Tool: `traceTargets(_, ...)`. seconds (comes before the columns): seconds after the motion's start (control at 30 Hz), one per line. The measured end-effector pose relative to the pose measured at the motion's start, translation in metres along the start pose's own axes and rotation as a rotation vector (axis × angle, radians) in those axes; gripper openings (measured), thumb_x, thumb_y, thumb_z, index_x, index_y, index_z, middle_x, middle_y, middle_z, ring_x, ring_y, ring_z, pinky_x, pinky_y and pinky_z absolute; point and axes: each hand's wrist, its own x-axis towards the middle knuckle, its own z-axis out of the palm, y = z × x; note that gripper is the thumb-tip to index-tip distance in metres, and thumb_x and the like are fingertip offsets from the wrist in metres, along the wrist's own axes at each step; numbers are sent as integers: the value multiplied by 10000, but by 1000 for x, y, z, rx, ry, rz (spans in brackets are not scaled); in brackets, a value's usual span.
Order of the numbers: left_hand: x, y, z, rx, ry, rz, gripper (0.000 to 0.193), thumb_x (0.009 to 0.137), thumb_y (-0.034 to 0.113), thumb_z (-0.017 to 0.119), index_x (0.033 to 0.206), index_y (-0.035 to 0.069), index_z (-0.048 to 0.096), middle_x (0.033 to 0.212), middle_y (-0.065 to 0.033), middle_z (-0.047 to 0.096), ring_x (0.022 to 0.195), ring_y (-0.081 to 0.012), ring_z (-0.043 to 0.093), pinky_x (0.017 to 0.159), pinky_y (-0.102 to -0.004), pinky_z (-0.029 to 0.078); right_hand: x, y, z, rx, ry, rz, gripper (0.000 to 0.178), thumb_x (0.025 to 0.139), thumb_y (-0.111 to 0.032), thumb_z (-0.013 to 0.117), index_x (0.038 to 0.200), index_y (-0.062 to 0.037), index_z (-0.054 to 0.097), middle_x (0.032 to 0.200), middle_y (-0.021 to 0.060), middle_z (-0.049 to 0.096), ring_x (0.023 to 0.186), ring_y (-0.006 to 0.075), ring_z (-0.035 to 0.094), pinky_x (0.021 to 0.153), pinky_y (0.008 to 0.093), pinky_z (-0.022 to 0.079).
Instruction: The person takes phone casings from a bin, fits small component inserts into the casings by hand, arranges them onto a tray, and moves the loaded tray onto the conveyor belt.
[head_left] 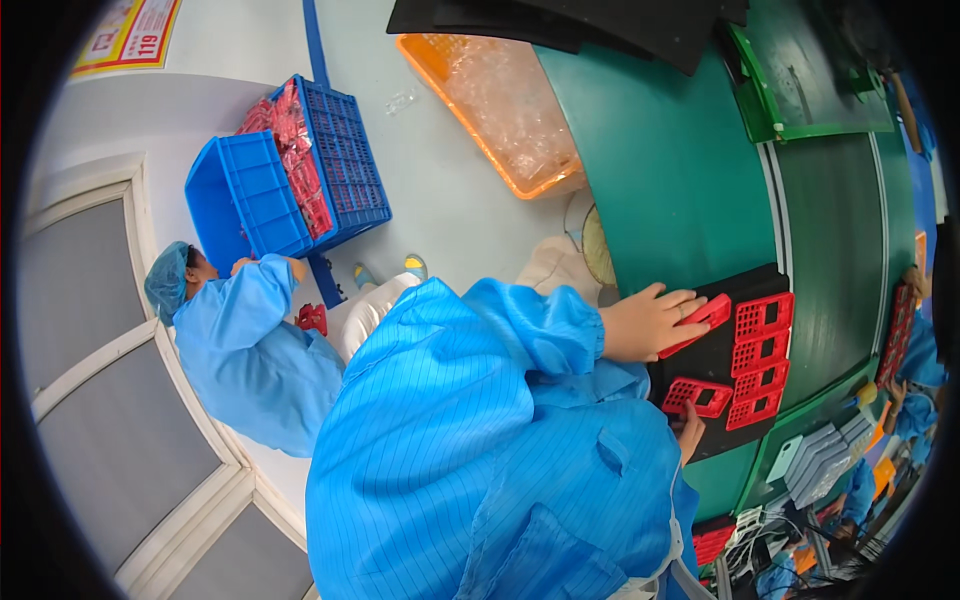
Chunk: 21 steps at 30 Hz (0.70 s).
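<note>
My left hand (645, 325) is closed on a red plastic frame (712, 312), its fingers laid over the top and the piece tilted above a black mat (720, 357). Nearer to me, my right hand (689, 434) grips the edge of a second red frame (697, 396), which has a grid of small holes and a square opening. Part of that hand is hidden by my blue sleeve. Beyond both hands, several more red frames (759, 352) of this kind lie in a row along the far side of the mat.
The mat lies on a green table (680, 180) beside a darker green strip (830, 260). At left, an orange crate (500, 170) holds clear plastic packaging. A co-worker (250, 340) in blue bends at a blue bin (240, 190), near a blue crate (345, 165) of red parts.
</note>
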Motion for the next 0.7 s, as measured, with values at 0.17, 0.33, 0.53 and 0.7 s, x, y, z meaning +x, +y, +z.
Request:
traceTargets(0.17, 9, -20, 15, 152, 16, 111, 616, 715, 262, 720, 1288, 136, 533, 1493, -151, 330, 1332, -321, 378, 949, -495, 432, 14, 0, 0, -239, 78, -230, 681, 642, -70, 836, 1261, -127, 557, 1266, 211, 413, 1138, 394, 428, 972, 442, 382)
traceTargets(0.33, 29, -37, -5, 122, -166, 86, 713, 654, 240, 766, 1308, 127, 507, 1471, -154, 356, 1324, -349, 380, 1003, -457, 412, 55, -26, 18, -167, 107, -169, 546, 706, -123, 792, 1212, -106, 587, 1324, 202, 451, 1156, 401, 435, 974, 454, 374)
traceTargets(0.53, 51, -47, -3, 60, -216, 162, 676, 694, 245, 762, 1303, 100, 506, 1468, -156, 352, 1332, -364, 369, 1044, -449, 382, 65, -23, 30, -111, 202, -144, 390, 683, -152, 793, 1029, -118, 617, 1250, 147, 492, 1116, 375, 460, 908, 440, 438)
traceTargets(0.7, 70, -61, -1, -5, -310, 181, 659, 700, 220, 764, 1294, 88, 512, 1483, -159, 331, 1343, -354, 368, 1059, -442, 377, 74, -29, 26, -76, 187, -130, 355, 688, -132, 780, 997, -94, 611, 1250, 137, 507, 1120, 370, 474, 912, 441, 454)
